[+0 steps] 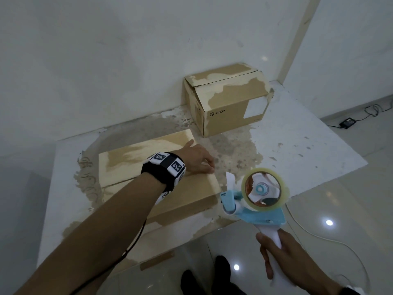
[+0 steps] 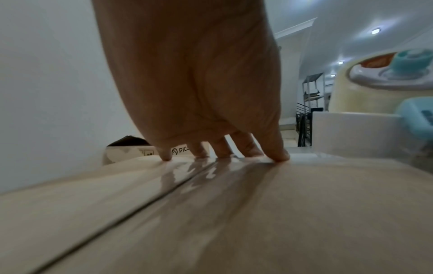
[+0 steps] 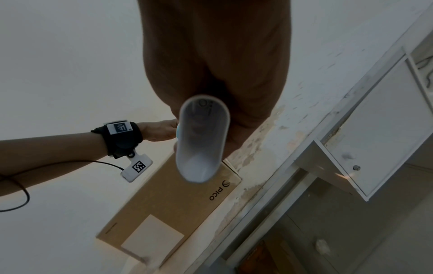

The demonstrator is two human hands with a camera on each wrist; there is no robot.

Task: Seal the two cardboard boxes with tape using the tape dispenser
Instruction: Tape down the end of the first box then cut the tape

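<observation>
Left hand atop near box

The head view looks steeply down from above at the surface and the wall corner. The left wrist view skims close along the flat box top, facing the far box. The right wrist view looks down past the dispenser handle, sharing the flat box.

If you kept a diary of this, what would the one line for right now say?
left hand: presses flat box, seam taped | right hand: holds tape dispenser beside it | tall box: behind, tape not discernible
</observation>
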